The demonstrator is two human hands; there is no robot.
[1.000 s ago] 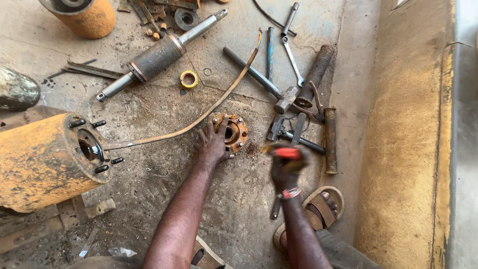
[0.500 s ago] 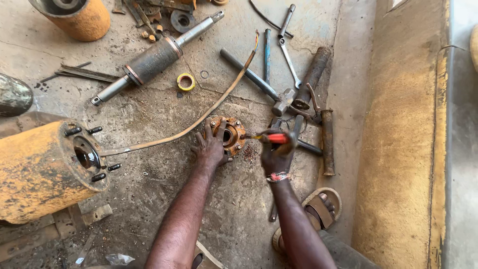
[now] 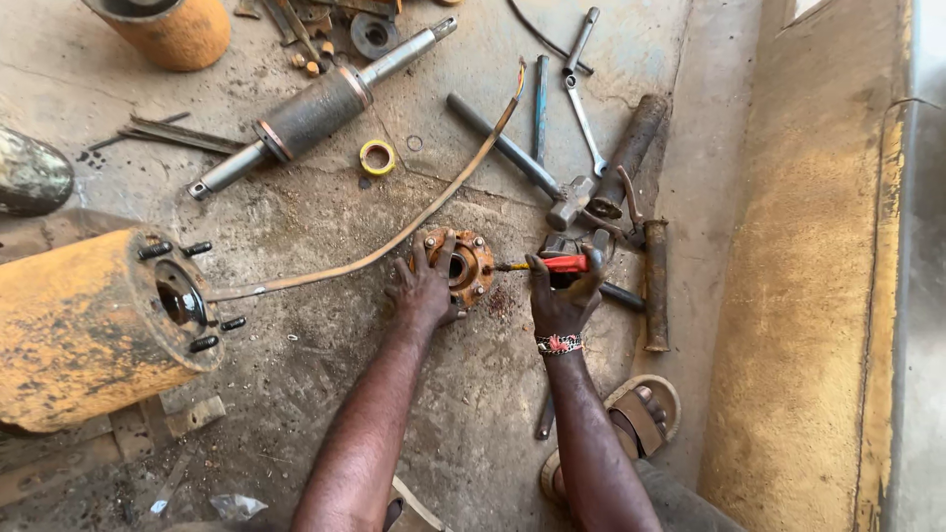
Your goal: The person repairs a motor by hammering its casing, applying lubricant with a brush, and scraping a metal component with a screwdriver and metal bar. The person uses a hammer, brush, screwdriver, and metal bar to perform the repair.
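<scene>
A rusty round flange [image 3: 469, 264] with bolts around its rim lies on the dirty concrete floor. My left hand [image 3: 426, 286] rests on its left side, fingers spread over the rim. My right hand [image 3: 564, 296] grips a red-handled screwdriver [image 3: 552, 263], held level, with its tip pointing left against the flange's right edge. A beaded bracelet circles my right wrist.
A yellow motor housing [image 3: 89, 325] with studs lies at left. A rotor shaft [image 3: 315, 108], yellow tape roll [image 3: 376, 157], cable [image 3: 384, 241], hammer [image 3: 522, 163], spanners [image 3: 581, 89] and rusty pipes [image 3: 631, 148] lie beyond the flange. A yellowish wall [image 3: 818, 296] runs along the right. My sandalled foot [image 3: 631, 424] sits below.
My right hand has brought the screwdriver down and left from mid-air until its tip meets the flange. My left hand stays on the flange.
</scene>
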